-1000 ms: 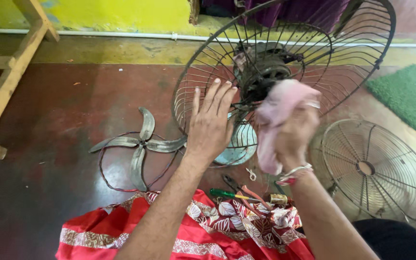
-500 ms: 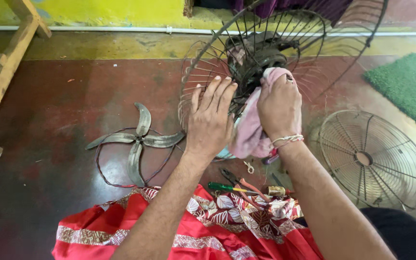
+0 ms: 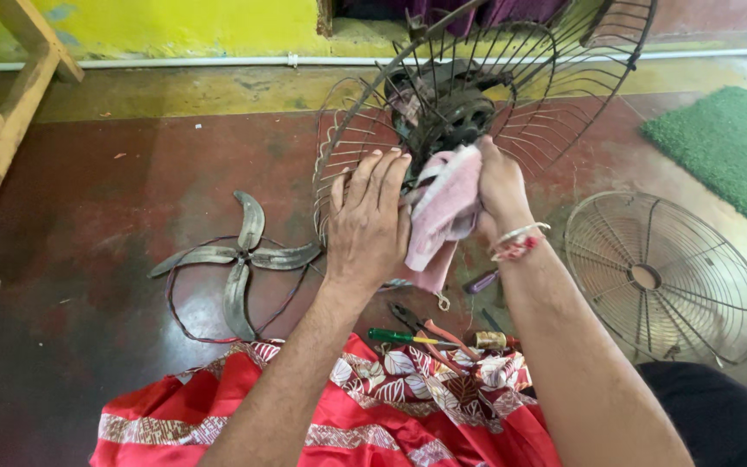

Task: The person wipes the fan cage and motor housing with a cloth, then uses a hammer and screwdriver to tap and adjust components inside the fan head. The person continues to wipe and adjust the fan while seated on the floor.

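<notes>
A dark wire rear fan guard with the motor at its centre stands tilted in front of me. My left hand lies flat against the guard's wires, fingers spread, steadying it. My right hand grips a pink cloth and presses it against the motor. A red and white thread band sits on that wrist.
A four-bladed metal fan blade lies on the red floor at left, ringed by thin wire. The loose front guard lies at right. A screwdriver and pliers rest by the red patterned fabric. Green mat far right, wooden frame far left.
The fan guard has tipped nearer and more upright. My right hand has pushed the pink cloth down from the wires onto the motor. My left hand has stayed on the guard.
</notes>
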